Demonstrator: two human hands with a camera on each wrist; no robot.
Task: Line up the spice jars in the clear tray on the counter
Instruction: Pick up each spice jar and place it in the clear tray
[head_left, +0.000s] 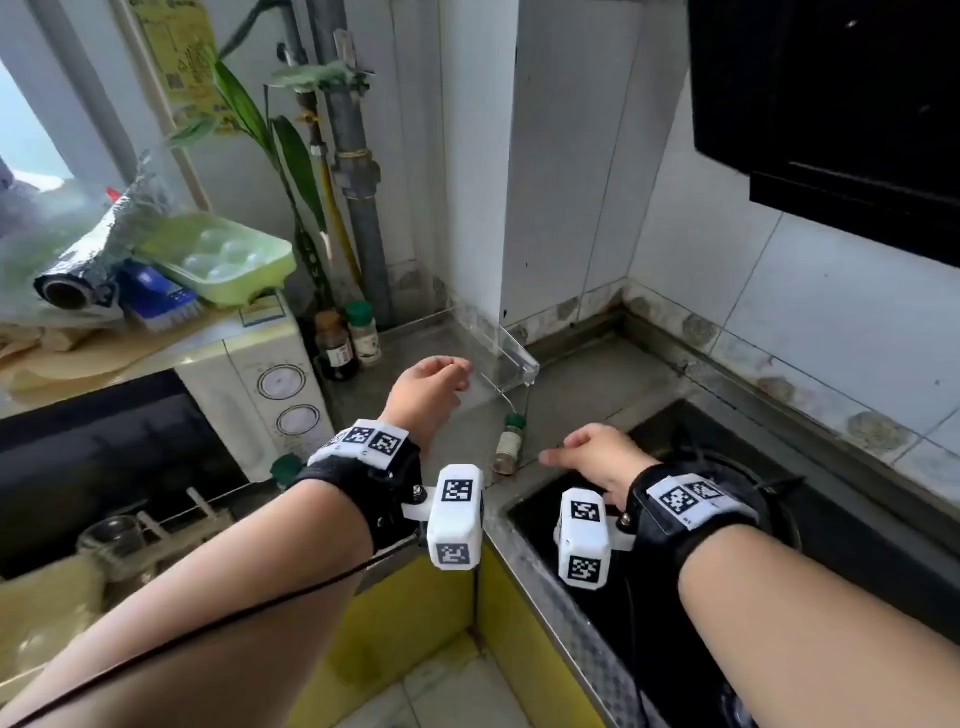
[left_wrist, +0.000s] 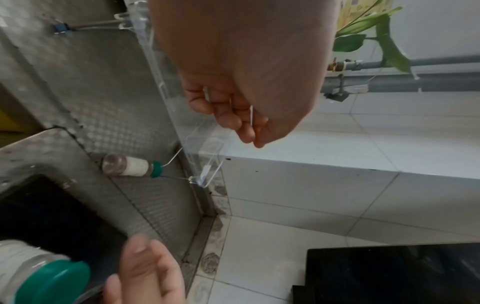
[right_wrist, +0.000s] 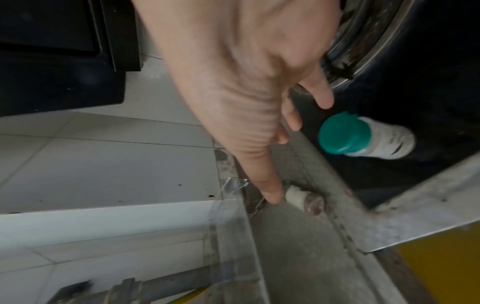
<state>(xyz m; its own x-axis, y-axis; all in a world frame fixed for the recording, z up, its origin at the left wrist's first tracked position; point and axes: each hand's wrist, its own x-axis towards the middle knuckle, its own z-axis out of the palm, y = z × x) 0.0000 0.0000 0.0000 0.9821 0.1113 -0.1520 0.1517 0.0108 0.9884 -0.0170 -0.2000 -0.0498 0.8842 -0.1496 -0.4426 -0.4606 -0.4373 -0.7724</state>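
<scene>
The clear tray (head_left: 511, 353) (left_wrist: 207, 152) (right_wrist: 233, 226) lies empty on the steel counter against the tiled wall. My left hand (head_left: 428, 387) (left_wrist: 246, 72) is at its near end, fingers curled round the tray's wall. One green-capped spice jar (head_left: 510, 444) (left_wrist: 130, 165) (right_wrist: 303, 198) lies on its side just off the tray's end. My right hand (head_left: 587, 452) (right_wrist: 246, 102) hovers beside it with fingers straight, holding nothing. A second green-capped jar (right_wrist: 363, 137) (left_wrist: 39, 277), blurred, lies over the dark stove by those fingers. A third (head_left: 365, 335) stands at the back.
A dark sauce bottle (head_left: 336, 345) stands beside the upright jar. The microwave (head_left: 270, 384) bounds the counter on the left, with a green cap (head_left: 285, 470) showing by its corner. The black stove (head_left: 857, 545) lies to the right, under the range hood (head_left: 831, 104).
</scene>
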